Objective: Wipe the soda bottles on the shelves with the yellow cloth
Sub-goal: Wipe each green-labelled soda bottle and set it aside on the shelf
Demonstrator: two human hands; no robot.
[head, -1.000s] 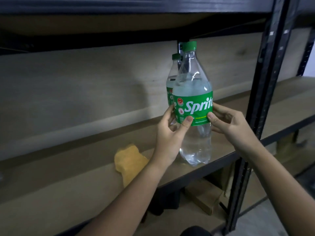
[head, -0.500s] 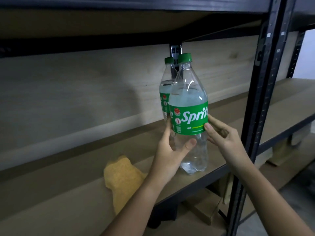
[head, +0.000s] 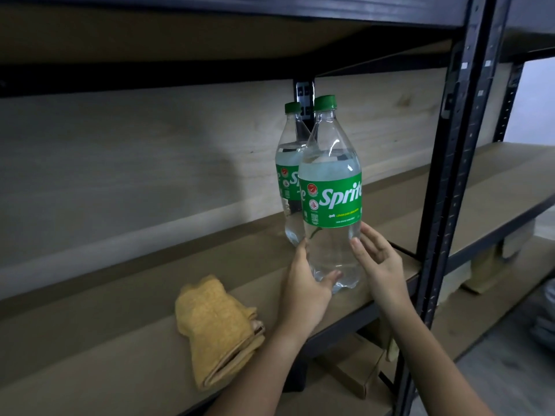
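Note:
Two clear soda bottles with green caps and green Sprite labels stand on the brown shelf (head: 120,340). The front bottle (head: 330,199) is near the shelf's front edge, and the back bottle (head: 288,163) stands just behind it to the left, partly hidden. My left hand (head: 303,289) cups the front bottle's lower part, thumb across its base and fingers on its left side. My right hand (head: 381,265) is by the bottle's lower right side, fingers spread, holding nothing. The folded yellow cloth (head: 216,328) lies on the shelf left of my left wrist.
A black metal upright (head: 450,175) rises right of the bottles. Another brown shelf (head: 495,181) runs beyond it. A black beam and the shelf above hang overhead. Cardboard boxes (head: 354,373) sit below the shelf.
The front bottle has come down onto the shelf. Both hands slid from its label to its lower part, and my right hand let go and spread its fingers.

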